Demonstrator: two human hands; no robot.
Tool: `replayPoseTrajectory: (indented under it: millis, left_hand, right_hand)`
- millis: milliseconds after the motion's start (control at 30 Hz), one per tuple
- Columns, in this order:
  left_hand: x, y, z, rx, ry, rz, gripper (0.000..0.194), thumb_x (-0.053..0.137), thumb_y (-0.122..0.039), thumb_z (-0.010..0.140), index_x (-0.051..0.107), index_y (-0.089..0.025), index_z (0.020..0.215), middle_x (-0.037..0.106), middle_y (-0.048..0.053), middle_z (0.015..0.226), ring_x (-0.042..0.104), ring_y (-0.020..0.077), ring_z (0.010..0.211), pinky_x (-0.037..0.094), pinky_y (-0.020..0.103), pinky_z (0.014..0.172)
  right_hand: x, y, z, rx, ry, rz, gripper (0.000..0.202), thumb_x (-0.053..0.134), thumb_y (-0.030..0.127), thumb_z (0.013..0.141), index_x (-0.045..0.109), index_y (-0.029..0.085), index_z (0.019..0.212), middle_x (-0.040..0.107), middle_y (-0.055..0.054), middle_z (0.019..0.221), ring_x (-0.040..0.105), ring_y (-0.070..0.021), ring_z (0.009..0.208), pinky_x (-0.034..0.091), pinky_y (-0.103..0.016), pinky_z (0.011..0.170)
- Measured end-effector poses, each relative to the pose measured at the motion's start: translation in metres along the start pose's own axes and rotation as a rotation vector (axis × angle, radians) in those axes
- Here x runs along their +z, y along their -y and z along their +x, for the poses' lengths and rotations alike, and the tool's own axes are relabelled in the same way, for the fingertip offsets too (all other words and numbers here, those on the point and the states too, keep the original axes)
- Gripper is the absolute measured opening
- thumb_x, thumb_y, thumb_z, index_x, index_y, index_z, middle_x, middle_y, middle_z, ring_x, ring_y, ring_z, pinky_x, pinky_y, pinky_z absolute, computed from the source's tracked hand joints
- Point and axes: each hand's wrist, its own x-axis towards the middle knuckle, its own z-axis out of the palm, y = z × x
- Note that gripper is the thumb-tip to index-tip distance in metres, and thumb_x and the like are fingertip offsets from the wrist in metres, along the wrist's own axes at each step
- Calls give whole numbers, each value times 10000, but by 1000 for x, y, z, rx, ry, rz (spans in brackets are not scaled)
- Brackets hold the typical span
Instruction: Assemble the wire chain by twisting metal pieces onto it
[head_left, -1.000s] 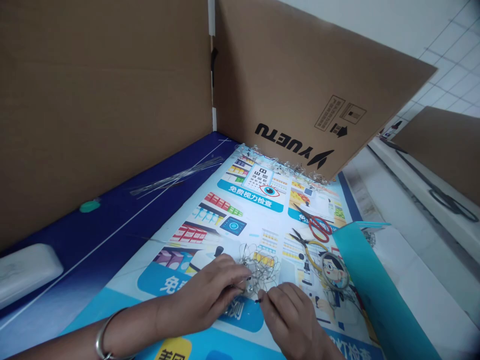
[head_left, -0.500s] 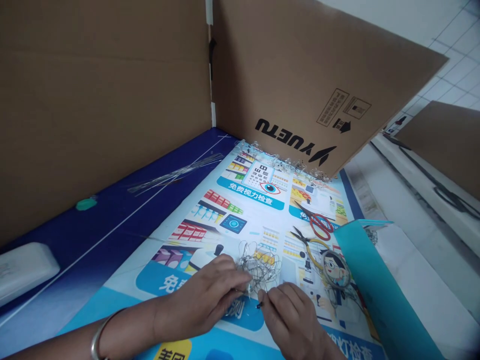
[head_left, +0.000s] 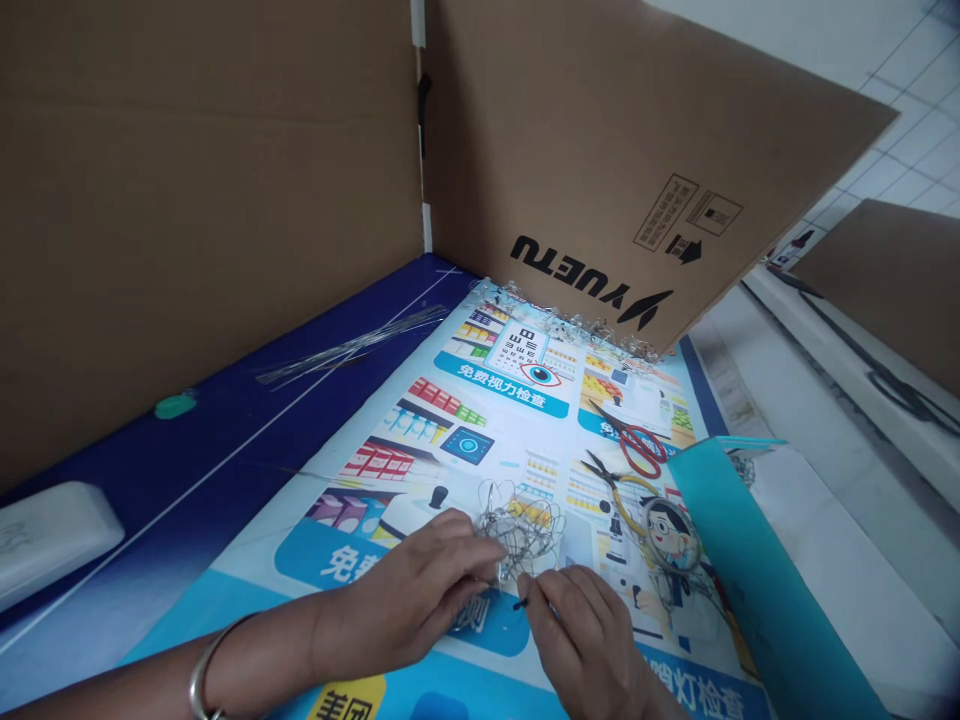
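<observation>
A loose, tangled bundle of thin silvery wire [head_left: 523, 525] sits just beyond my fingertips on the printed sheet. My left hand [head_left: 420, 588], with a metal bangle [head_left: 201, 672] at the wrist, pinches wire at the near side of the tangle. Beside it, my right hand [head_left: 583, 630] has thumb and forefinger closed on a wire piece with a small dark end [head_left: 520, 604]. The fingers hide exactly how the wire runs between the hands.
Red-handled scissors [head_left: 643, 450] and yellow-handled pliers [head_left: 634, 495] lie to the right, near a wire coil [head_left: 673, 535] and a teal folded board [head_left: 765, 560]. Straight wires [head_left: 352, 345] lie left. Wire pieces [head_left: 577, 328] line the cardboard wall [head_left: 600, 150]. A white case [head_left: 56, 540] stands left.
My right hand has shifted very slightly to the right, and the dark wire end with it. My left hand has barely moved.
</observation>
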Motion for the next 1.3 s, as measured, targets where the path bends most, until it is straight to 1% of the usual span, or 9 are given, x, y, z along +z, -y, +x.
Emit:
replayPoseTrajectory:
  millis: [100,200,300,433,567,800,967,1167,1300]
  left_hand:
    - [0,0,0,-8,3,-5,298,413,-59,849,406,-188,1117,548,48,857,477,174,817,415,298,726]
    - [1,0,0,-20,11,-7,287,406,-71,854,416,-190,1114,548,51,866,480,174,820,413,295,721]
    - [1,-1,0,-44,51,-13,266,384,-72,862,416,-189,1099,544,49,861,468,170,799,407,302,712]
    - [2,-2,1,-74,84,-20,223,364,-71,863,414,-181,1051,533,42,847,450,166,785,400,311,714]
    - [3,-3,2,-83,100,-20,231,369,-58,852,402,-186,1041,531,36,857,442,165,785,390,321,722]
    - [-2,-7,4,-113,157,-45,296,409,-53,819,373,-188,1079,532,46,895,441,182,809,384,347,743]
    - [-1,-9,4,-117,151,-50,305,400,-55,832,380,-193,1103,529,42,891,435,181,810,376,342,749]
    - [3,-12,3,-166,130,-53,347,407,-26,800,392,-193,1103,518,39,883,440,182,820,376,338,742]
    - [2,-16,6,-177,142,-50,386,396,-2,778,377,-193,1112,520,32,872,455,177,806,378,334,730]
  right_hand:
    - [-2,1,5,0,-33,-15,134,547,74,812,637,81,911,655,-98,811,592,-202,761,478,-360,679]
    - [-3,2,8,-12,-16,-20,113,552,85,815,635,90,892,649,-86,782,585,-186,729,478,-347,651]
    - [-3,1,7,-49,1,-40,127,546,88,819,635,99,909,648,-80,800,579,-183,744,478,-351,673]
    - [-4,-1,6,-123,-27,-63,133,542,89,815,637,96,909,648,-84,824,573,-201,788,476,-377,718]
    - [-6,-4,8,-205,-43,-66,128,540,77,805,646,85,878,643,-83,814,569,-193,767,471,-381,721]
    - [-5,-6,5,-224,-38,-34,182,480,87,826,650,80,890,631,-102,869,562,-209,793,468,-395,719]
    - [-3,-6,2,-239,-47,-30,158,517,95,807,654,84,886,631,-102,877,559,-216,808,466,-405,726]
    - [-2,-6,2,-303,-83,-13,100,635,115,737,668,89,829,640,-89,848,565,-214,794,456,-392,699]
    - [-3,-5,3,-353,-66,-9,114,606,135,754,685,94,826,652,-87,836,568,-211,774,451,-374,661]
